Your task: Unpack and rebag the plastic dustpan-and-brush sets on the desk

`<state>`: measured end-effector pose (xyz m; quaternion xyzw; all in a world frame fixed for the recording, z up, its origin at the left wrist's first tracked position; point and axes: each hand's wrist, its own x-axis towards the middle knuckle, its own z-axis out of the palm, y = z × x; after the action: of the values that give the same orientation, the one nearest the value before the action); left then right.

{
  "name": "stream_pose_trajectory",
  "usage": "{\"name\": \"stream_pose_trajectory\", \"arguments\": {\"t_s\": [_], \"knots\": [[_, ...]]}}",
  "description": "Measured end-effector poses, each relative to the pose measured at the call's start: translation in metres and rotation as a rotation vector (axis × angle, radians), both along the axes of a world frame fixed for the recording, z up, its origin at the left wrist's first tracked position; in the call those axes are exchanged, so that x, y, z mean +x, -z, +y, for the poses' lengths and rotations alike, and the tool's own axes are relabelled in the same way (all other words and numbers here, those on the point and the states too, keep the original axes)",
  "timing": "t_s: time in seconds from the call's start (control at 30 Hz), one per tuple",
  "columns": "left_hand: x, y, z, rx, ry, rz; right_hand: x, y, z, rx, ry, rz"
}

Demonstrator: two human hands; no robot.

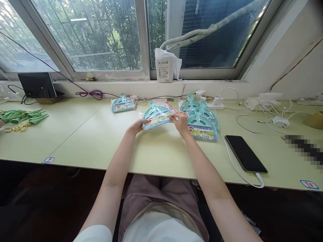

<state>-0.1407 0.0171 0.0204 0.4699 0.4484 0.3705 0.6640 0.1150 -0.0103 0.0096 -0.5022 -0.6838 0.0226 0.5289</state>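
Both hands hold a packaged mini dustpan and brush set, pale turquoise with a blue-bristled brush and a printed card under clear plastic. My left hand pinches its left edge, while my right hand grips the upper right edge. Part of a pink packaged set shows just behind it. To the right of my right hand, several more turquoise sets lie overlapping on the table. A smaller turquoise packaged set lies farther back on the left.
The pale green table runs below a window. At right are a black phone on a white cable and a white plug adapter. At left stand a dark tablet and green bundles. A wrapped package sits on the sill.
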Motion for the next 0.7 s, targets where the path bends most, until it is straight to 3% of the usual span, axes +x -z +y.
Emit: {"name": "stream_pose_trajectory", "arguments": {"t_s": [0.17,0.4,0.53,0.7], "knots": [[0.0004,0.0026,0.0012,-0.073,0.006,-0.011,-0.0004,0.0018,-0.0013,0.019,0.032,-0.03],[0.0073,-0.0014,-0.0027,0.009,0.031,-0.025,0.0009,-0.0034,-0.0039,0.095,0.106,0.042],[0.0065,-0.0019,-0.0028,0.048,0.052,-0.032,0.0022,-0.0057,-0.0024,0.116,0.031,0.149],[0.0087,-0.0049,-0.0055,0.085,0.061,-0.056,0.0016,-0.0066,-0.0031,0.025,-0.093,0.279]]}}
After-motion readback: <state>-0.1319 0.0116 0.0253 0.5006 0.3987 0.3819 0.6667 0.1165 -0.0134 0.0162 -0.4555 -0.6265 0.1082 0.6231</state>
